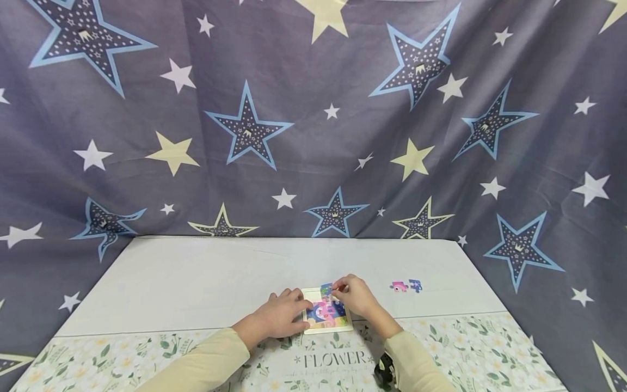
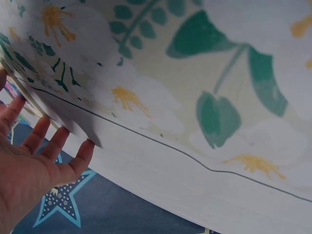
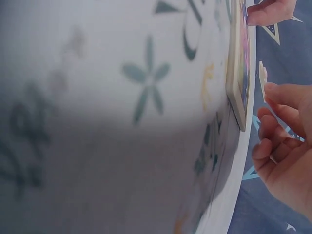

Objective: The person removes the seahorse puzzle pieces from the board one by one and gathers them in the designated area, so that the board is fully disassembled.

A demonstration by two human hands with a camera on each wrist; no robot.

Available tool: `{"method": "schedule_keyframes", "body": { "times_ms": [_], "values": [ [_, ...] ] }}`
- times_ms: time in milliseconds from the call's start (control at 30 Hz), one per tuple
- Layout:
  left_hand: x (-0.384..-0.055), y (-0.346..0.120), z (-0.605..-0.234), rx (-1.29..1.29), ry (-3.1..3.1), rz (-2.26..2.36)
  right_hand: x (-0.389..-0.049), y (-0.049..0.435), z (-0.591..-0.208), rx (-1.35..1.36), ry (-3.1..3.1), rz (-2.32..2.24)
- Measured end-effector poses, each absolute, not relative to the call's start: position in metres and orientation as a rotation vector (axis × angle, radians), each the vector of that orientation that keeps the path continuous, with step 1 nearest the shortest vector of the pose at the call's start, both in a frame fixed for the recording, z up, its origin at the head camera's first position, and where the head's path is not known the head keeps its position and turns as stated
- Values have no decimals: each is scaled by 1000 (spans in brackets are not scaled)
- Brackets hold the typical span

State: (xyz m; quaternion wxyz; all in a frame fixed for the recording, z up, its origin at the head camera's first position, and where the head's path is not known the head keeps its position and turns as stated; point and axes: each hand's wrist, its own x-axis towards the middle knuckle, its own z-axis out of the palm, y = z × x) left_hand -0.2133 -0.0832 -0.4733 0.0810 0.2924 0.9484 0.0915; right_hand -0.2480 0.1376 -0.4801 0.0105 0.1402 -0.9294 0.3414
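A small jigsaw puzzle (image 1: 327, 314) with pink and blue pieces sits in a pale frame (image 1: 325, 331) on the table. Over the frame's far right side, my right hand (image 1: 356, 295) pinches a puzzle piece (image 1: 326, 290) between thumb and fingertips. In the right wrist view that piece (image 3: 263, 80) appears edge-on, raised above the frame (image 3: 236, 73). My left hand (image 1: 284, 313) rests at the frame's left side, its fingers spread and touching the edge. The left wrist view shows these fingers (image 2: 58, 141) extended along the frame.
Two loose puzzle pieces, one pink (image 1: 399, 286) and one blue (image 1: 416, 286), lie to the right on the white table (image 1: 196, 283). A flowered cloth with the word FLOWER (image 1: 335, 359) covers the near part. Behind hangs a star-patterned curtain (image 1: 294, 65).
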Motion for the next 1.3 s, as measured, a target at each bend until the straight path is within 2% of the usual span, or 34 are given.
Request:
{"method": "schedule_keyframes", "body": {
  "times_ms": [1300],
  "values": [
    [-211,-83,-473,866,2848,295,-250,172,-481,298,-2831,1081]
  ]
}}
